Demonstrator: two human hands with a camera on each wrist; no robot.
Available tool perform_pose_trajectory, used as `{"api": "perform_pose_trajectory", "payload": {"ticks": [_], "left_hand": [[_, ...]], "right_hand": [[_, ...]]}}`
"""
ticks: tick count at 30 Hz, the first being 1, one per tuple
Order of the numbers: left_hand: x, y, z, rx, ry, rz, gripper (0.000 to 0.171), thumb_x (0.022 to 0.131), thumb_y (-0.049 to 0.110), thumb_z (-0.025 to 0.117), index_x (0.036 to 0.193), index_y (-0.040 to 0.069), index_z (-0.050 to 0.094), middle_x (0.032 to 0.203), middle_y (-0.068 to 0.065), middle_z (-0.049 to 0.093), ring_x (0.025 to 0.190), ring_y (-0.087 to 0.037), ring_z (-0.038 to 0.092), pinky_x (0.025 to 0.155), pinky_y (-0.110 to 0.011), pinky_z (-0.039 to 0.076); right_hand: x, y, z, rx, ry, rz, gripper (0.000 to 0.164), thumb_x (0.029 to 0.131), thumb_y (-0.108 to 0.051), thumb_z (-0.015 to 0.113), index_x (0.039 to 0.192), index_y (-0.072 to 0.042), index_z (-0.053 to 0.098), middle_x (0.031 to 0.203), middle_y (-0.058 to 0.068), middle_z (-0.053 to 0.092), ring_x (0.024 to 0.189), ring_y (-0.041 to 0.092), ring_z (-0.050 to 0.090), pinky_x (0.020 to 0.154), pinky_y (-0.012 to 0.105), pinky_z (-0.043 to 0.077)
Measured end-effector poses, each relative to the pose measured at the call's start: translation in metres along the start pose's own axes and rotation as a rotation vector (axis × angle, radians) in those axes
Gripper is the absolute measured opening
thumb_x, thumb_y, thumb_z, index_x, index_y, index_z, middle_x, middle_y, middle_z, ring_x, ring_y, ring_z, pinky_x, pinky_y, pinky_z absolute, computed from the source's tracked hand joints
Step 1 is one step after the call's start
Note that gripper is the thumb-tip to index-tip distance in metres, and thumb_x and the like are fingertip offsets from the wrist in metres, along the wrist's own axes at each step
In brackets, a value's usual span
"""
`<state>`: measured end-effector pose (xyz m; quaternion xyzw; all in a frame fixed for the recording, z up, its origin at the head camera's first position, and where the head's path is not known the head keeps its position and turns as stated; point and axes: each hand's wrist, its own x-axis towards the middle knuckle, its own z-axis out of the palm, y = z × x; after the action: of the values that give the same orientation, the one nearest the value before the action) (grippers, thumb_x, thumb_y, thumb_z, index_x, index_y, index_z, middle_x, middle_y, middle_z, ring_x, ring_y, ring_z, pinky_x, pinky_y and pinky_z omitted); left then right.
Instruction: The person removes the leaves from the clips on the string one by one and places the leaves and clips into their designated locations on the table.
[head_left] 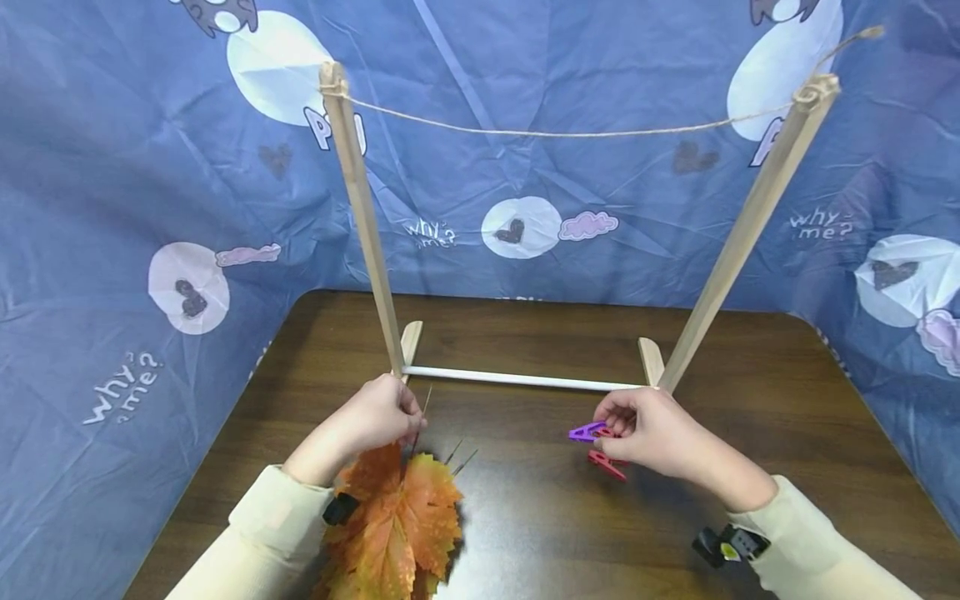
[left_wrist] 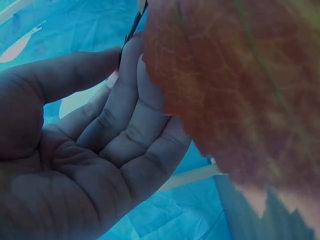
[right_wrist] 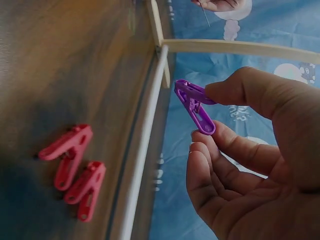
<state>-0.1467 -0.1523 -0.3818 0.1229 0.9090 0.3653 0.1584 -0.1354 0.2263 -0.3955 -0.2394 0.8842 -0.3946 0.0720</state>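
Note:
An orange artificial maple leaf (head_left: 401, 521) hangs by its stem from my left hand (head_left: 386, 412), whose thumb and forefinger pinch that stem. In the left wrist view the leaf (left_wrist: 230, 85) covers much of the right side. My right hand (head_left: 652, 429) holds a purple clothespin (right_wrist: 192, 105) by its handles between thumb and forefinger. Below that hand, two red clothespins (right_wrist: 67, 152) lie on the table. More thin dark stems (head_left: 461, 458) stick out beside the leaf; what they belong to is partly hidden.
A wooden frame stands on the brown table (head_left: 525, 517), with a left post (head_left: 363, 217), a right post (head_left: 750, 225) and a white bottom rod (head_left: 517, 379). Twine (head_left: 540, 133) sags between the post tops. Blue printed cloth (head_left: 465, 250) hangs behind.

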Motion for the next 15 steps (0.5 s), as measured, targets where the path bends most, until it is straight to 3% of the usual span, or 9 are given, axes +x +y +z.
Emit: {"api": "perform_pose_trajectory", "payload": {"ticks": [9, 15], "left_hand": [[0.002, -0.007, 0.014, 0.035, -0.028, -0.036, 0.025, 0.087, -0.001, 0.065, 0.063, 0.005, 0.07, 0.055, -0.002, 0.064, 0.054, -0.017, 0.065, 0.052, -0.026, 0.044], [0.003, -0.011, 0.021, -0.041, -0.069, -0.058, 0.02, 0.087, -0.003, 0.069, 0.067, 0.0, 0.069, 0.057, -0.006, 0.065, 0.054, -0.02, 0.068, 0.054, -0.028, 0.052]], "right_hand": [[-0.008, 0.008, 0.009, 0.014, -0.048, 0.026, 0.013, 0.076, 0.0, 0.075, 0.09, 0.0, 0.073, 0.072, -0.005, 0.062, 0.065, 0.01, 0.059, 0.058, 0.026, 0.051], [-0.012, 0.011, 0.015, -0.031, -0.081, 0.055, 0.017, 0.069, 0.001, 0.075, 0.085, -0.003, 0.07, 0.071, -0.006, 0.06, 0.065, 0.007, 0.056, 0.059, 0.025, 0.05]]}}
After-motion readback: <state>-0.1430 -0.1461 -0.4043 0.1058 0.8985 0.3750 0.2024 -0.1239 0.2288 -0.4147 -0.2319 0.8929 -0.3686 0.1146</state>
